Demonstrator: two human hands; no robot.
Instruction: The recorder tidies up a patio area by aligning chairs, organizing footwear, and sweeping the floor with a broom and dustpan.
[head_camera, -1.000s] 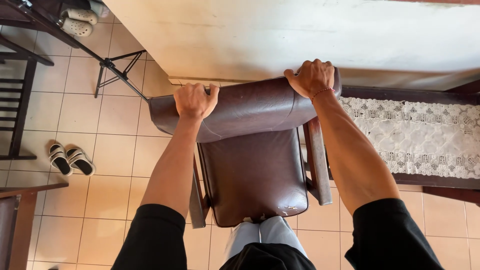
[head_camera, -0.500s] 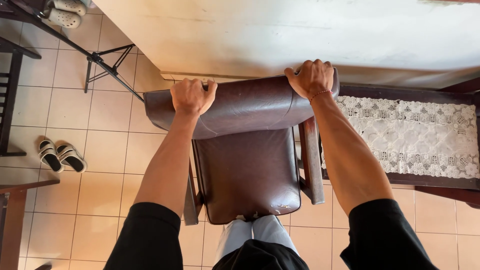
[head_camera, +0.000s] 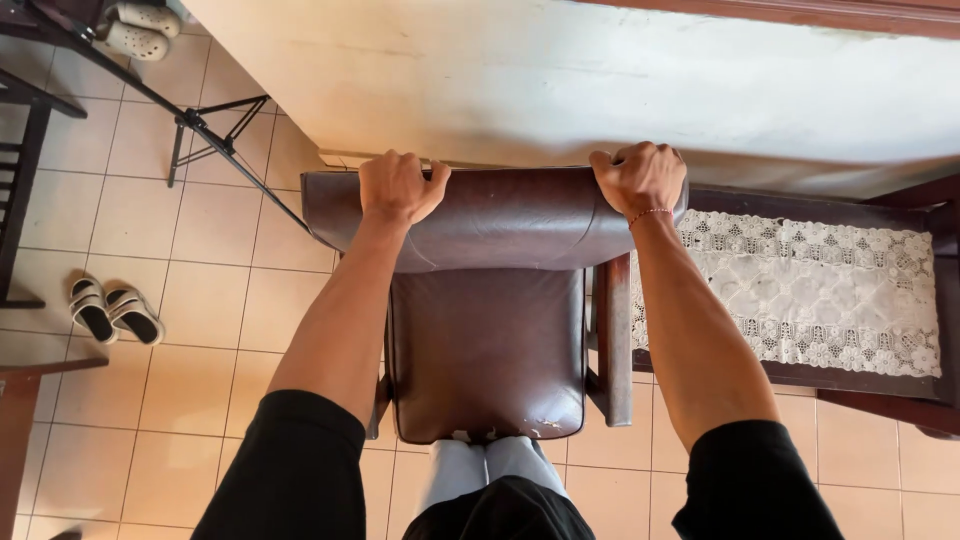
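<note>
Both hands, left hand (head_camera: 398, 187) and right hand (head_camera: 640, 177), clamped on the brown leather armchair (head_camera: 487, 340) backrest, which has shifted rightward toward the lace-covered tabletop (head_camera: 800, 290).

single head cam, looks straight down, close above chair (head_camera: 490, 350).

chair (head_camera: 490, 340): glossy brown leather, worn and flaking at seat edge, wooden arms. floor (head_camera: 200, 300): smooth glazed tile. runner (head_camera: 810, 290): white lace.
</note>
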